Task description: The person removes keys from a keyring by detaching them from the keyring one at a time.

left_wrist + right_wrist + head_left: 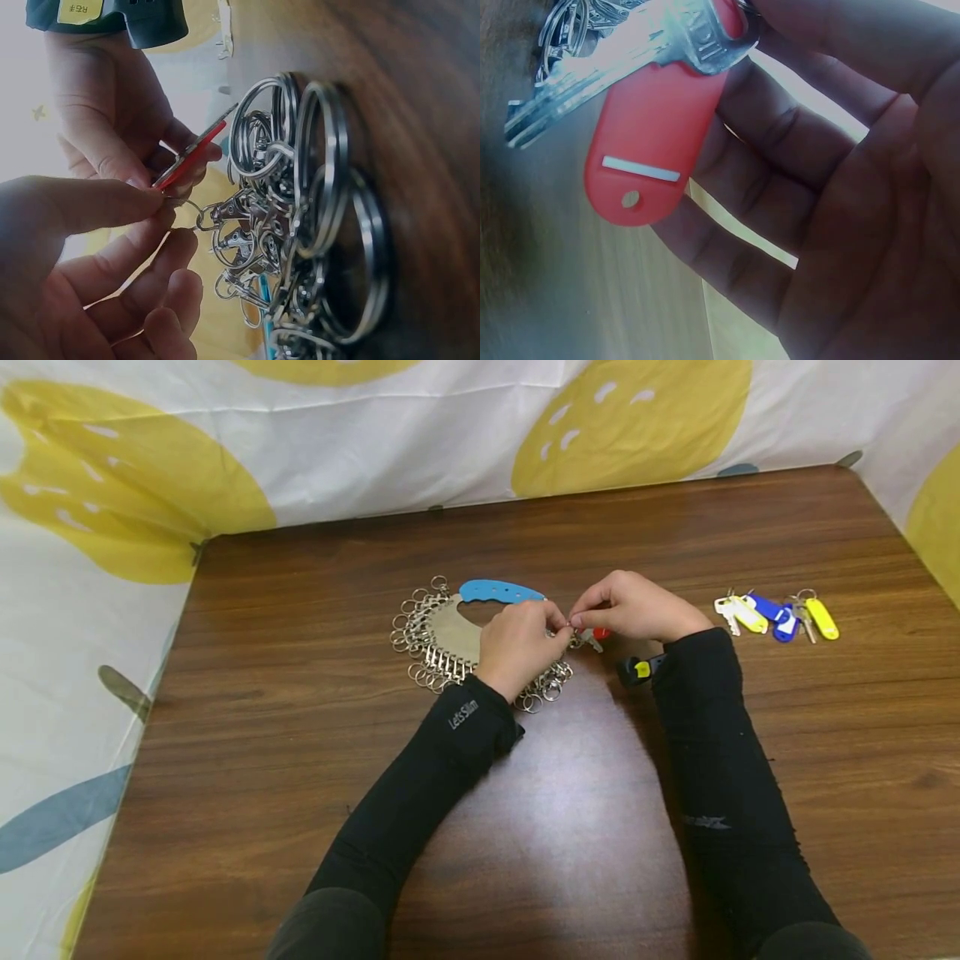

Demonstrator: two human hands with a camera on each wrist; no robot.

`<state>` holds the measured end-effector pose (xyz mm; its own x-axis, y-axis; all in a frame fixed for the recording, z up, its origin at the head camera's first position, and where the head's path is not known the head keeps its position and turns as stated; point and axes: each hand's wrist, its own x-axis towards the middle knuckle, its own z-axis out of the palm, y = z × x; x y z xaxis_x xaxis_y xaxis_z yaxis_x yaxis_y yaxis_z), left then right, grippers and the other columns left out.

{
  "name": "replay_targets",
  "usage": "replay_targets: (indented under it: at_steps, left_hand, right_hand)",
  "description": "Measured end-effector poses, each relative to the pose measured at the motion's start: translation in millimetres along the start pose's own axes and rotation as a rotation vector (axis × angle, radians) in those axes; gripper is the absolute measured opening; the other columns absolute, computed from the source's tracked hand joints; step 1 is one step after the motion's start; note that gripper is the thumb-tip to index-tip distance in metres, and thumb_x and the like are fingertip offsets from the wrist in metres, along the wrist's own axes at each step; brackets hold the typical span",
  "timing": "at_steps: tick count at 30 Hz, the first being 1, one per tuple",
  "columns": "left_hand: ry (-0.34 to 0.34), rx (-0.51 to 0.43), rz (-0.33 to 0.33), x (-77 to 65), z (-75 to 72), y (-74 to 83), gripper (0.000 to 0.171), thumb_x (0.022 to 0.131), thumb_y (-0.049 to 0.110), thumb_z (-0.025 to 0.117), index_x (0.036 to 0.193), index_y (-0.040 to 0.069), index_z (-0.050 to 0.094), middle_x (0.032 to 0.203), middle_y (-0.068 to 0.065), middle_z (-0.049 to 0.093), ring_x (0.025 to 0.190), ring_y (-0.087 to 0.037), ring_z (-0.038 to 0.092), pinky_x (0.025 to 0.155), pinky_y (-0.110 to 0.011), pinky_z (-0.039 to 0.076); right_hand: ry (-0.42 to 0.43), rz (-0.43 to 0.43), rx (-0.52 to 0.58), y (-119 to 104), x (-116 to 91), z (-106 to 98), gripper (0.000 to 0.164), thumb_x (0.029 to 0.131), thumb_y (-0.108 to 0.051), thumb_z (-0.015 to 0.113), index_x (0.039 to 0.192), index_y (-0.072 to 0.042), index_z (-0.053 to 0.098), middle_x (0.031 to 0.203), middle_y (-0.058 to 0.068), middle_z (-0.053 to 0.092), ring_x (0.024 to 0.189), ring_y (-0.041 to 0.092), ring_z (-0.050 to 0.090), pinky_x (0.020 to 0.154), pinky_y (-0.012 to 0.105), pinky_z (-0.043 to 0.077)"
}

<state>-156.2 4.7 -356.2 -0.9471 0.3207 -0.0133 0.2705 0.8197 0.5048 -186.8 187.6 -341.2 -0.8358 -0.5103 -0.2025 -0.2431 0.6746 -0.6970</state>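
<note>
My left hand (521,647) pinches a small key ring (192,204) between thumb and fingers, beside a cluster of metal rings and clips (262,217). Opposite it, my right hand (637,606) grips the ring end of a red key tag (649,139). A silver key (562,97) lies across that tag, as the right wrist view shows. Beneath and left of my hands is a curved metal plate (453,631) with a blue handle (498,591); clips and split rings line its edge. My left hand hides part of the plate.
To the right on the brown wooden table (262,760) lie a bright yellow key tag (822,618), a pale yellow one (750,614) and blue ones (786,625), with keys. A patterned cloth (420,452) hangs behind the table's far edge.
</note>
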Motion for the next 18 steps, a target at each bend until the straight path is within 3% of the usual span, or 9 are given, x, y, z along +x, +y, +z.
replay_targets:
  at_steps: [9, 18]
  left_hand:
    - [0.006, 0.002, -0.021, -0.1, 0.2, 0.8, 0.021, 0.090, 0.041, 0.059, 0.096, 0.029, 0.074, 0.088, 0.010, 0.071, 0.067, -0.009, 0.060, 0.049, -0.027, 0.041]
    - [0.002, 0.009, -0.021, 0.7, 0.6, 0.2, 0.017, 0.090, 0.038, 0.060, 0.092, 0.027, 0.073, 0.089, 0.010, 0.071, 0.070, -0.009, 0.061, 0.049, -0.026, 0.041]
  right_hand:
    - [-0.005, -0.003, -0.015, -1.4, -1.4, -0.6, 0.018, 0.094, -0.011, 0.057, 0.100, -0.008, 0.075, 0.099, 0.010, 0.073, 0.084, 0.017, 0.062, 0.075, 0.029, 0.048]
    - [-0.009, 0.011, -0.001, -1.4, -1.4, -1.0, 0.017, 0.093, -0.013, 0.059, 0.098, -0.009, 0.075, 0.098, 0.008, 0.073, 0.085, 0.017, 0.061, 0.077, 0.029, 0.047]
